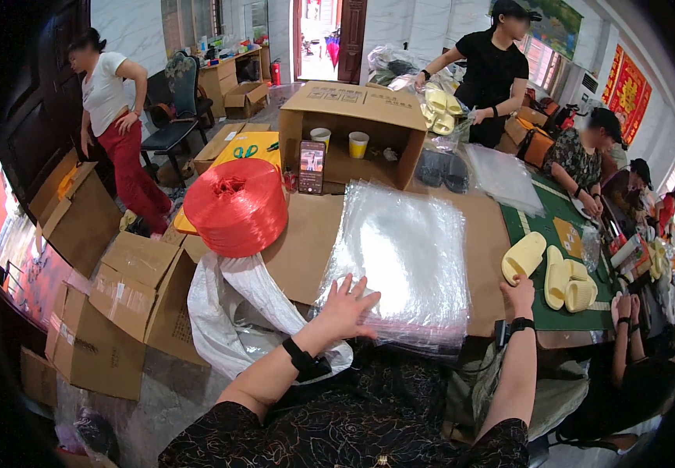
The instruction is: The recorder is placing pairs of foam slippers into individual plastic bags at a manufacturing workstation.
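My left hand [343, 309] lies with fingers spread on the near left part of a stack of clear plastic bags [403, 249]. To the right, my right hand [518, 295] grips one end of a pale yellow slipper [524, 256], which is at the left side of a green mat [540, 300]. Just right of that slipper lie more yellow slippers [557, 279], close together on the mat. My right fingertips are partly hidden by the slipper's end. A cardboard sheet [294, 249] shows under and beside the bags.
A big roll of red plastic twine [236, 210] stands left of the bags, above a white woven sack [228, 312]. Behind are an open cardboard box [353, 101] with paper cups and a propped phone [311, 168]. Dark slippers [442, 170] lie beyond the bags. Several people work at right.
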### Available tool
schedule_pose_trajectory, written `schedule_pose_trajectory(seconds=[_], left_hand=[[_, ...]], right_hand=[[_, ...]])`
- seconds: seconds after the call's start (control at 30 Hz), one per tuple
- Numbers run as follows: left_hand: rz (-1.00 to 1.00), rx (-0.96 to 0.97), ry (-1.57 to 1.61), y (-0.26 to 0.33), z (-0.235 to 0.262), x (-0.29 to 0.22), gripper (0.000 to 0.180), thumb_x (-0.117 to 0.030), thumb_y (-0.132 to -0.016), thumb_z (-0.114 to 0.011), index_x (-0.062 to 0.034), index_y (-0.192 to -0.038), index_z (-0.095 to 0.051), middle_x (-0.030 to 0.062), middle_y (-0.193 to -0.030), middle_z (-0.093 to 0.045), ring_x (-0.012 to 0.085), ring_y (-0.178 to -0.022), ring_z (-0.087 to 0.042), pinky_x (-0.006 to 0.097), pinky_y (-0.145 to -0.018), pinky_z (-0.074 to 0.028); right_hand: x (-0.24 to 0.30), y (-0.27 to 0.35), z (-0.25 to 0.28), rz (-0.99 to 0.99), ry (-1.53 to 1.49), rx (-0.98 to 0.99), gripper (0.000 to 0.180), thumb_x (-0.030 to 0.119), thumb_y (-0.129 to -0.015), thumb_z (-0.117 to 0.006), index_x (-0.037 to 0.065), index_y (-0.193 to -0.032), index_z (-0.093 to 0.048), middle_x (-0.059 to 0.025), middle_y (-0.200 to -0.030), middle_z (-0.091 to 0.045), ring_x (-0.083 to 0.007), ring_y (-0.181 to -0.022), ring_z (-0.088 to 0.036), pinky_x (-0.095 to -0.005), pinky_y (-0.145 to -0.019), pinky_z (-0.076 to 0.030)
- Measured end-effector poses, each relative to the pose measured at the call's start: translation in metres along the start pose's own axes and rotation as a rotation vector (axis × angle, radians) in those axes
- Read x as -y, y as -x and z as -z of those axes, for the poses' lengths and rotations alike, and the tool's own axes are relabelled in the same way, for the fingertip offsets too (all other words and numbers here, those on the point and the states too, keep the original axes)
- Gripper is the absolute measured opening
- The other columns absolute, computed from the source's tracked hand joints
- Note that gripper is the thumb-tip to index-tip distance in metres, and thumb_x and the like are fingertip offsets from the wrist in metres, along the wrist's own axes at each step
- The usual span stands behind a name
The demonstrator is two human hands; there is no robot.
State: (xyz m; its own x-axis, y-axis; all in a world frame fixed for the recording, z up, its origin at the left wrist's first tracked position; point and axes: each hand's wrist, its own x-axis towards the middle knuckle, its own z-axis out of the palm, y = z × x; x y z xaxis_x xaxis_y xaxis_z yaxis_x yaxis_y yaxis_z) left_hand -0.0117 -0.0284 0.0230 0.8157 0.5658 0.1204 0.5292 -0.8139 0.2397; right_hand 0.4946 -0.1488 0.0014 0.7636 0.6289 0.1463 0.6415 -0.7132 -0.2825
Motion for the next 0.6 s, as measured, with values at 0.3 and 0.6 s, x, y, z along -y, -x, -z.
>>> schedule_pose_trajectory(seconds=[0.3,0.6], left_hand=[[-0.046,0.080,-0.018,0.004,0.009,0.001,0.110,-0.068,-0.057,-0.078,-0.0252,-0.149,-0.036,0.0238,-0.155,-0.024,0.0538,-0.140,-0.020,0.068,-0.109,-0.021],[-0.037,0.061,-0.019,-0.001,0.008,-0.002,0.105,-0.067,-0.062,-0.077,-0.0242,-0.149,-0.036,0.0245,-0.154,-0.026,0.0535,-0.140,-0.022,0.067,-0.110,-0.021]], right_hand=[[0.017,0.001,0.013,-0.135,-0.104,-0.216,0.063,0.033,-0.069,-0.079,0.003,-0.118,-0.053,-0.0211,-0.105,-0.066,-0.0382,-0.095,-0.064,-0.0468,-0.084,-0.052],[0.064,-0.013,0.052,0.257,-1.236,-0.268,0.028,0.006,-0.089,-0.065,0.000,-0.115,-0.058,-0.0067,-0.108,-0.065,-0.0143,-0.095,-0.062,-0.0279,-0.083,-0.049]])
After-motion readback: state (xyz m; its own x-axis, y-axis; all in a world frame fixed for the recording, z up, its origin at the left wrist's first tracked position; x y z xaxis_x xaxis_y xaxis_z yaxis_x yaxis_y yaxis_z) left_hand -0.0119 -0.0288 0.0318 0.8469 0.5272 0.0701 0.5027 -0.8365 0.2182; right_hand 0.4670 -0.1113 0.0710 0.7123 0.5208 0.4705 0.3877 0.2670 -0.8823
